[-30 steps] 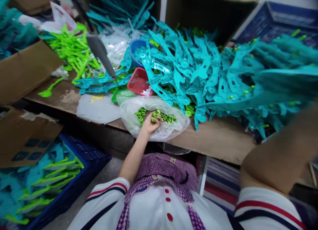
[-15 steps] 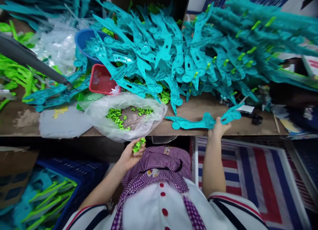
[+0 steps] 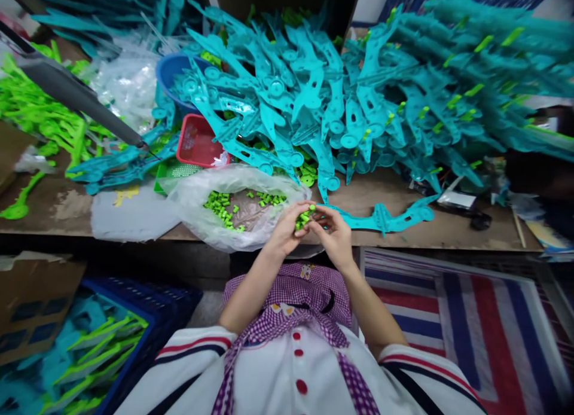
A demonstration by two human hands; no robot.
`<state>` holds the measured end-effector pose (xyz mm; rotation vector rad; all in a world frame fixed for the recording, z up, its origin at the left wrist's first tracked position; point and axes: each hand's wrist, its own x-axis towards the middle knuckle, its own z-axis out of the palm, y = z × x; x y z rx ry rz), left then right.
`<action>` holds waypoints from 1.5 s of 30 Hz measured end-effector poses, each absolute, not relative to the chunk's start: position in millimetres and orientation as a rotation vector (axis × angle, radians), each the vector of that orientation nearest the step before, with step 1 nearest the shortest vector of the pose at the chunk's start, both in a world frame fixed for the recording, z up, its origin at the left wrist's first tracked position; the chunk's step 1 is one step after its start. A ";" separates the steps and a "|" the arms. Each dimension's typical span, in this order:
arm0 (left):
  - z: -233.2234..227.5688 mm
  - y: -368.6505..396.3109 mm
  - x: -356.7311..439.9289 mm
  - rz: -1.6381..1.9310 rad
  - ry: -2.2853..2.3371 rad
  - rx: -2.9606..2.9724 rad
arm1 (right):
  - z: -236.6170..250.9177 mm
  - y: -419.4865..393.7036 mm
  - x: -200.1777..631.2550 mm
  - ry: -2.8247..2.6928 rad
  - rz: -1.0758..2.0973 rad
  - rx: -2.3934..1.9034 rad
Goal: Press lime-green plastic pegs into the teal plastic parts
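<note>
My left hand (image 3: 287, 229) is cupped around several small bright-green plastic pieces (image 3: 304, 219), just in front of the bench edge. My right hand (image 3: 334, 232) meets it, thumb and index finger pinching at a green piece on top of the handful. Beside my left hand lies an opened clear plastic bag (image 3: 188, 214) with more of the green pieces inside. A long turquoise plastic part (image 3: 394, 219) with a round disc lies flat along the bench edge, right of my right hand; its left end is hidden behind the fingers.
A big heap of turquoise parts (image 3: 309, 92) covers the back of the bench. Left are a red tray (image 3: 200, 141), a blue basin (image 3: 168, 74), green parts (image 3: 40, 116) and a dark grey arm-like tool (image 3: 85, 101). A blue crate (image 3: 165, 301) stands below left.
My right hand has let go of the turquoise part on the bench and moved left to the green pieces. My left hand has moved up and right to meet it.
</note>
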<state>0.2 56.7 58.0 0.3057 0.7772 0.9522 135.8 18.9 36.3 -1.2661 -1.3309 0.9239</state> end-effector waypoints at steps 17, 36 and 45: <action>8.5 76.9 38.1 0.802 0.914 0.336 | 4.1 68.1 191.3 -0.943 1.372 -1.432; -25.3 71.0 20.5 0.646 1.478 1.846 | -22.6 54.3 221.5 -1.392 0.863 -1.543; -25.9 76.6 22.3 0.615 1.479 1.829 | -29.0 58.1 219.3 -1.704 0.654 -1.501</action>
